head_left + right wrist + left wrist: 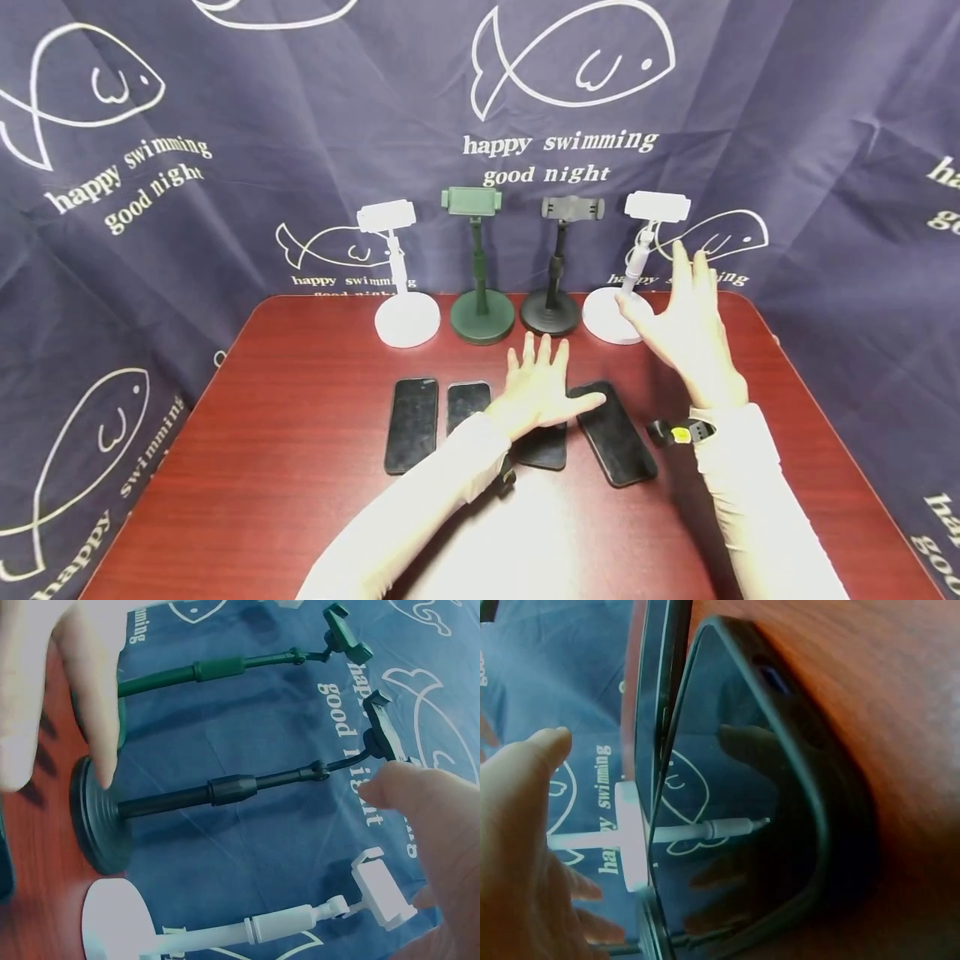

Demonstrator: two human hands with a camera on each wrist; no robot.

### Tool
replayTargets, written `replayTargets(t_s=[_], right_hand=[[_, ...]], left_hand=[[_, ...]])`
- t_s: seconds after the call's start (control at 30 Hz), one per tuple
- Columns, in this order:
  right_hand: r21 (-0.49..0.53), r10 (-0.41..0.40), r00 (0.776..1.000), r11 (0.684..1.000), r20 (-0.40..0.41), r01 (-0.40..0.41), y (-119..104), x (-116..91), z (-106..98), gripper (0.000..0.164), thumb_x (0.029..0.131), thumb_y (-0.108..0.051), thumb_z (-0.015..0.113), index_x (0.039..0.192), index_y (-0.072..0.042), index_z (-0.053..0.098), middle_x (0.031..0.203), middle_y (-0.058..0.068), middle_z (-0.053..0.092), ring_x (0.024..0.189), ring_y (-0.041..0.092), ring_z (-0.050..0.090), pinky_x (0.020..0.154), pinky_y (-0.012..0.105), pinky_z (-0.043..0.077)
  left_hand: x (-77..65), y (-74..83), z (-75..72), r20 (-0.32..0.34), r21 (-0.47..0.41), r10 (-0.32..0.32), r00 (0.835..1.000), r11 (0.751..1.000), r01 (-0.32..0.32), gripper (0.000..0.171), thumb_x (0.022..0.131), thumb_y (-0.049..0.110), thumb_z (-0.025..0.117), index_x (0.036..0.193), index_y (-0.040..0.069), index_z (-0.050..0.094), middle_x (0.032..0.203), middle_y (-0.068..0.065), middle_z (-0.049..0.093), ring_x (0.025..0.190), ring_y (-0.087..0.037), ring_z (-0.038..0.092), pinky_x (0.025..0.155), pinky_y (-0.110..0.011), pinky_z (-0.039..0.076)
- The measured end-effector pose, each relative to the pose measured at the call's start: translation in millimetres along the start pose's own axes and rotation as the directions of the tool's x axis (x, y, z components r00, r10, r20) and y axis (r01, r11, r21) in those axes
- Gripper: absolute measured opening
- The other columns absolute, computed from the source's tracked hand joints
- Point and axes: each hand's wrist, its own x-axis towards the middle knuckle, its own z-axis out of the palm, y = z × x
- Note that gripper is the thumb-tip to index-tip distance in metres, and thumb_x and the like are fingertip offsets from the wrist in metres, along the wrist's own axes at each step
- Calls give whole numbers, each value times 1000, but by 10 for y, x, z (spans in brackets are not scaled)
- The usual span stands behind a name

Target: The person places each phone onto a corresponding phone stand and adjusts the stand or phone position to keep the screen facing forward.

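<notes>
Red-brown tabletop (pixel 262 475) with four dark phones (pixel 412 425) in a row and four phone stands (pixel 482 321) standing behind them.
My left grip (pixel 536 392) is released, fingers spread, over the third phone from the left (pixel 549 451), its thumb reaching above the rightmost phone (pixel 621 446), which lies at a slant. My right grip (pixel 693 333) is also released, holding nothing, fingers apart near the right-hand white stand (pixel 637 260). Left of that stand come a black stand (pixel 555 271), a green stand (pixel 480 267) and another white stand (pixel 398 267). Behind hangs a dark blue, fish-patterned cloth (pixel 420 108).
</notes>
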Motion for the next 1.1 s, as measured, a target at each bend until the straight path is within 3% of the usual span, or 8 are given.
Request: replayTargets(t_s=[0.3,0.57,0.8,0.97,1.1], right_hand=[[73,-45,996,996,-72,50,-13,211,-5,94,91,-35,69,164,-5,17,166,33,16,157,45,15,125,61,20],[75,-87,988,992,-130,98,-18,441,-109,90,91,-25,69,162,-1,20,161,36,25,153,49,24,125,59,21],[74,-90,990,992,-108,98,-33,599,-139,90,91,-23,68,162,0,18,162,32,28,153,46,25,127,55,19],[81,-82,989,992,-124,93,-82,701,-146,88,92,-24,65,163,-2,17,165,27,28,154,41,27,128,50,19],[71,-33,989,997,-144,44,-101,768,-158,84,93,-23,63,162,-3,20,162,27,32,152,44,31,126,52,22]], left_hand=[[153,103,85,23,34,114,993,993,-115,102,88,86,42,165,23,22,170,-9,26,160,-37,9,126,-58,16],[244,235,29,56,107,139,989,984,-145,98,88,88,37,164,27,25,171,1,25,160,-33,12,125,-58,20],[354,290,-55,23,165,161,987,973,-163,94,89,87,36,163,30,29,171,5,25,159,-32,21,122,-58,27],[472,324,-134,21,148,152,988,977,-153,91,90,86,37,162,31,31,168,4,30,158,-31,21,121,-57,30],[567,359,-150,32,138,135,990,981,-138,91,90,86,36,163,33,29,168,3,30,159,-30,20,121,-55,29]])
